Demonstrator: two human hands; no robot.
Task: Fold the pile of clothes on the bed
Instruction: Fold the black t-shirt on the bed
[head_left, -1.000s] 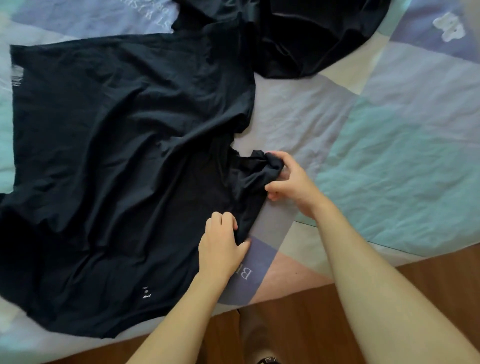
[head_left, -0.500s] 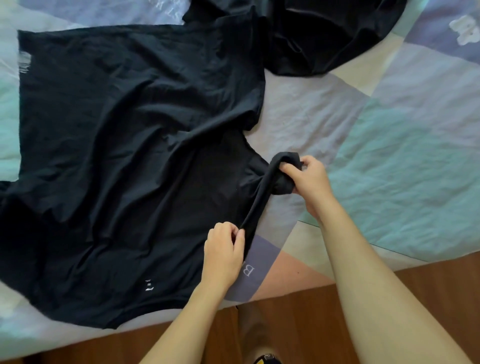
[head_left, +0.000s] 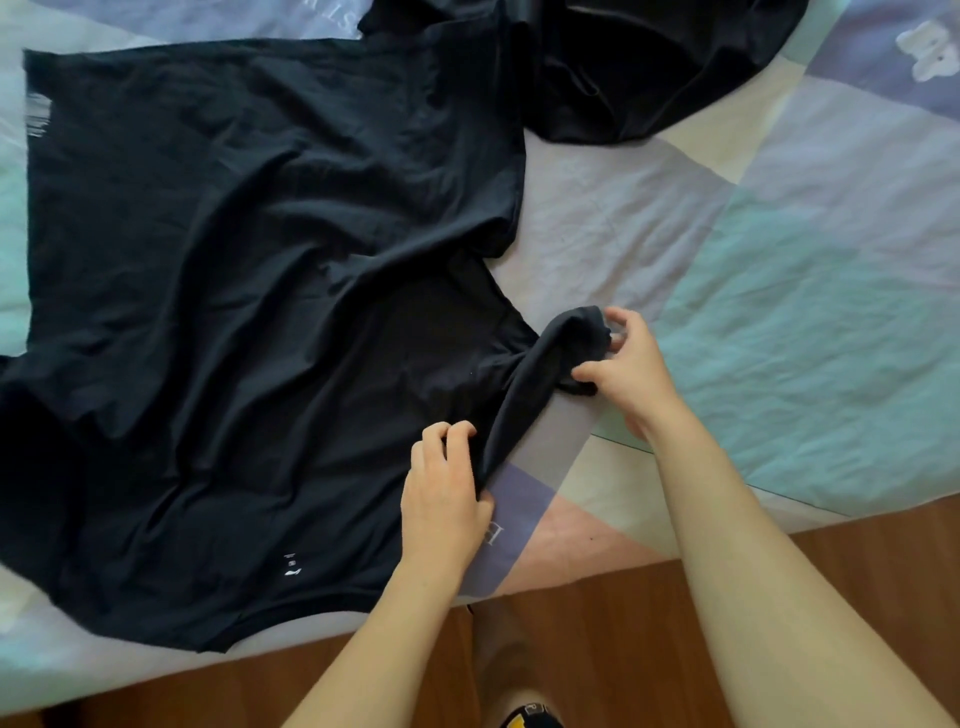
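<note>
A person standing at the edge of a bed (head_left: 779, 312) works on a black T-shirt (head_left: 249, 291) spread across a pastel patchwork quilt (head_left: 810, 249). The shirt lies mostly flat and wrinkled, filling the left and centre of the view, its near hem close to the quilt's edge and a small white mark showing near that hem. The left hand (head_left: 444, 493) rests at the shirt's right-hand border, fingers curled and pinching a fold of the dark cloth against the quilt. The right hand (head_left: 623, 369), just beyond and to the right of it, grips the bunched end of a sleeve (head_left: 545, 374), thumb below and fingertips above the wad of fabric. Between the two hands the sleeve runs as a narrow, twisted band, raised slightly off the quilt. A second black garment (head_left: 634, 67) lies crumpled at the top of the view, touching or overlapping the far corner of the shirt and well apart from both hands. Below the quilt's edge, a brown wooden floor (head_left: 597, 623) shows, with the toe of a shoe (head_left: 532, 717) bearing a yellow patch at the bottom margin.
</note>
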